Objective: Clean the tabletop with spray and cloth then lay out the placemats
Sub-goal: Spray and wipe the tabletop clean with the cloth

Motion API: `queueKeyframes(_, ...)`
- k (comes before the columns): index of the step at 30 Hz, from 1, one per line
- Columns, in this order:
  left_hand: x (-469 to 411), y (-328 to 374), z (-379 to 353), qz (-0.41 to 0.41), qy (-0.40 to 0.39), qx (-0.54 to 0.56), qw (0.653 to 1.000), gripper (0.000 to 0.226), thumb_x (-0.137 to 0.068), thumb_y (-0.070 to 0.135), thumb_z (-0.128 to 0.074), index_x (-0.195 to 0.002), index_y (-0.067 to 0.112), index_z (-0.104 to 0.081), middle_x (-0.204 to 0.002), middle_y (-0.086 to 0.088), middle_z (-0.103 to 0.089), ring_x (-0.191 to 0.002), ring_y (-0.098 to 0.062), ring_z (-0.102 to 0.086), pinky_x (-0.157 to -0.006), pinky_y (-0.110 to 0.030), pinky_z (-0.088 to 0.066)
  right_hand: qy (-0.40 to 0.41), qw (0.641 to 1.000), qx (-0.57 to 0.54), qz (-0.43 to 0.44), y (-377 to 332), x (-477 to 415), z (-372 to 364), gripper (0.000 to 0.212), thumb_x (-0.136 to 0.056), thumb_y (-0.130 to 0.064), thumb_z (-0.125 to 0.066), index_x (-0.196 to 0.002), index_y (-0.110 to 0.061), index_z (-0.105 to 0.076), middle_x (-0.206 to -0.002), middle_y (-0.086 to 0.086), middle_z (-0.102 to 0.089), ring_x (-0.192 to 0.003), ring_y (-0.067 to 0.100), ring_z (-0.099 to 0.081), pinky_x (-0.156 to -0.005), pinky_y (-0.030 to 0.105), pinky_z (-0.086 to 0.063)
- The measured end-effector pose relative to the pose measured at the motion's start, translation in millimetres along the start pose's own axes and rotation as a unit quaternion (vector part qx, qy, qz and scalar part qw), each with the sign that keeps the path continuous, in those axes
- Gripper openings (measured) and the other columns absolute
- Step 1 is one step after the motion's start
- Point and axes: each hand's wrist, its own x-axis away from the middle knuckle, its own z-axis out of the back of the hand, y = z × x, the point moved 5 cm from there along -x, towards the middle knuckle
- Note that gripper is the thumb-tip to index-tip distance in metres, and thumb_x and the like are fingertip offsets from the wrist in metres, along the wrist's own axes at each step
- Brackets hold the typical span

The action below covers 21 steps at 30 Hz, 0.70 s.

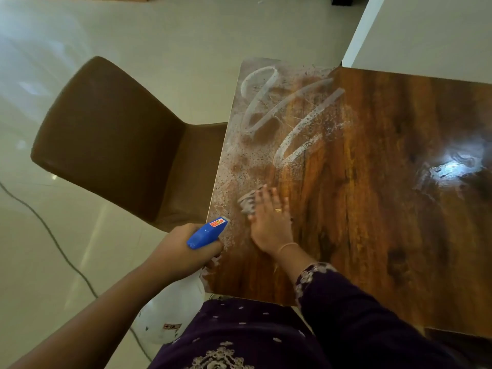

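Note:
A glossy wooden tabletop fills the right half of the head view. White looping streaks of spray foam and fine droplets cover its far left corner. My right hand lies flat on the table near the left edge, pressing a small grey cloth that shows under the fingertips. My left hand grips a white spray bottle with a blue trigger head, held just off the table's left edge, nozzle toward the table. No placemats are in view.
A brown padded chair stands at the table's left side. A grey cable runs over the pale tiled floor. A white wall or counter borders the table's far right. A bright light glares on the tabletop.

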Motion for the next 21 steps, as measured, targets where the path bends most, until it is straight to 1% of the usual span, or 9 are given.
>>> queueKeyframes(1, -2.7, 3.5, -0.9, 0.0, 0.001, -0.004, 1.0, 0.018, -0.086, 0.028, -0.061, -0.082, 0.011, -0.064, -0.069, -0.003, -0.068, -0.065, -0.014, -0.068, -0.068, -0.029, -0.056, -0.017, 0.999, 0.003, 0.038, -8.7, 1.9, -3.3, 0.063, -0.1, -0.034, -0.029, -0.153, -0.012, -0.003, -0.161, 0.009, 0.006, -0.147, 0.029, 0.01, -0.117, 0.052, 0.005)
queueKeyframes(3, -9.2, 12.6, -1.3, 0.0, -0.004, 0.0, 1.0, 0.022, -0.083, 0.034, -0.061, -0.082, 0.013, -0.064, -0.07, -0.001, -0.068, -0.065, -0.011, -0.068, -0.067, -0.026, -0.056, -0.03, 0.996, 0.012, 0.085, -1.6, -1.4, -3.2, 0.062, -0.1, -0.036, -0.028, -0.153, -0.014, -0.004, -0.161, 0.006, 0.004, -0.147, 0.026, 0.008, -0.118, 0.051, 0.003)
queueKeyframes(5, -16.6, 21.3, 0.9, -0.002, -0.007, 0.004, 1.0, 0.026, -0.081, 0.039, -0.059, -0.083, 0.013, -0.063, -0.075, -0.004, -0.07, -0.069, -0.014, -0.07, -0.068, -0.026, -0.057, -0.013, 0.998, 0.012, 0.064, 30.8, -12.5, 3.8, 0.062, -0.1, -0.037, -0.029, -0.153, -0.016, -0.004, -0.161, 0.005, 0.002, -0.147, 0.027, 0.005, -0.118, 0.051, -0.001)
queueKeyframes(9, -29.4, 34.4, 5.2, -0.007, 0.006, -0.011, 1.0, 0.015, -0.088, 0.028, -0.058, -0.083, 0.015, -0.062, -0.077, -0.002, -0.07, -0.068, -0.012, -0.07, -0.066, -0.022, -0.055, 0.033, 0.99, -0.018, -0.139, 135.6, -31.5, 29.0, 0.064, -0.099, -0.033, -0.034, -0.153, -0.013, -0.006, -0.16, 0.01, -0.002, -0.147, 0.032, -0.002, -0.117, 0.054, -0.006)
queueKeyframes(12, -37.3, 40.7, 8.3, 0.0, 0.009, 0.004, 1.0, 0.023, -0.083, 0.039, -0.058, -0.083, 0.017, -0.062, -0.077, -0.002, -0.07, -0.068, -0.014, -0.07, -0.067, -0.024, -0.056, 0.018, 0.957, -0.083, -0.276, 182.7, -38.4, 38.9, 0.064, -0.099, -0.034, -0.034, -0.152, -0.009, -0.007, -0.16, 0.013, 0.002, -0.147, 0.033, 0.003, -0.116, 0.058, -0.004)
queueKeyframes(14, -41.7, 43.4, 10.1, 0.01, 0.009, 0.018, 1.0, 0.031, -0.074, 0.045, -0.055, -0.082, 0.016, -0.062, -0.077, -0.002, -0.07, -0.068, -0.015, -0.07, -0.066, -0.025, -0.057, 0.023, 0.939, -0.106, -0.326, 178.6, -45.4, 40.7, 0.065, -0.098, -0.032, -0.036, -0.152, -0.008, -0.008, -0.16, 0.014, 0.002, -0.147, 0.033, 0.004, -0.116, 0.058, -0.004)
queueKeyframes(16, -44.5, 46.4, 11.0, 0.016, 0.01, 0.024, 1.0, 0.039, -0.066, 0.05, -0.051, -0.082, 0.016, -0.062, -0.077, -0.003, -0.07, -0.068, -0.017, -0.07, -0.068, -0.028, -0.058, 0.041, 0.954, -0.078, -0.286, 150.0, -53.2, 41.2, 0.067, -0.097, -0.031, -0.038, -0.152, -0.009, -0.008, -0.16, 0.013, -0.001, -0.146, 0.034, 0.001, -0.116, 0.058, -0.004)
queueKeyframes(18, -50.1, 49.9, 10.6, 0.022, 0.01, 0.021, 0.999, 0.04, -0.067, 0.052, -0.053, -0.081, 0.016, -0.063, -0.077, -0.004, -0.07, -0.069, -0.018, -0.07, -0.069, -0.03, -0.059, 0.043, 0.983, -0.047, -0.174, 105.9, -59.7, 35.0, 0.067, -0.097, -0.033, -0.035, -0.152, -0.011, -0.005, -0.16, 0.011, 0.001, -0.146, 0.033, 0.003, -0.115, 0.056, 0.0)
queueKeyframes(21, -57.1, 57.5, 10.0, 0.023, 0.014, 0.016, 1.0, 0.017, -0.088, 0.031, -0.058, -0.082, 0.016, -0.062, -0.075, 0.0, -0.069, -0.064, -0.009, -0.069, -0.067, -0.024, -0.057, 0.007, 1.0, -0.019, 0.004, 43.1, -58.1, 18.2, 0.065, -0.098, -0.033, -0.031, -0.153, -0.013, -0.001, -0.16, 0.01, 0.007, -0.146, 0.03, 0.011, -0.117, 0.055, 0.003)
